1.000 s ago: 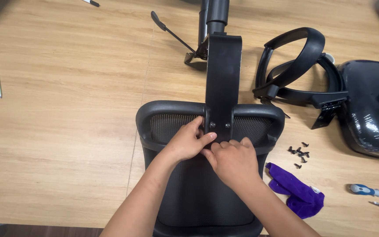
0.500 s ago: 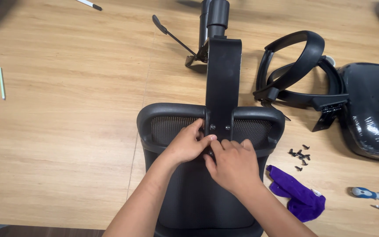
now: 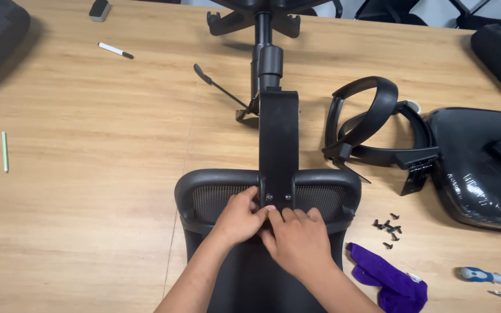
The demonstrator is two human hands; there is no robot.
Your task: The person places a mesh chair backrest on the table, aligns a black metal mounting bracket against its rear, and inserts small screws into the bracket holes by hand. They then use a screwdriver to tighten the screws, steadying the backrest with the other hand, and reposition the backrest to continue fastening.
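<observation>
Here, low in the centre of the frame, the left hand (image 3: pixel 238 219) and right hand (image 3: pixel 297 240) are pressing together, fingertips pinching something too small to make out, at the foot of the black bracket (image 3: pixel 278 145) lying on the mesh chair back (image 3: pixel 215 194). Whatever is being pinched could probably slip and drop through the mesh. No container is showing; the loose screws (image 3: pixel 387 227) are lying bare on the tabletop (image 3: pixel 88 174), right of centre, beside a purple cloth (image 3: pixel 387 278).
</observation>
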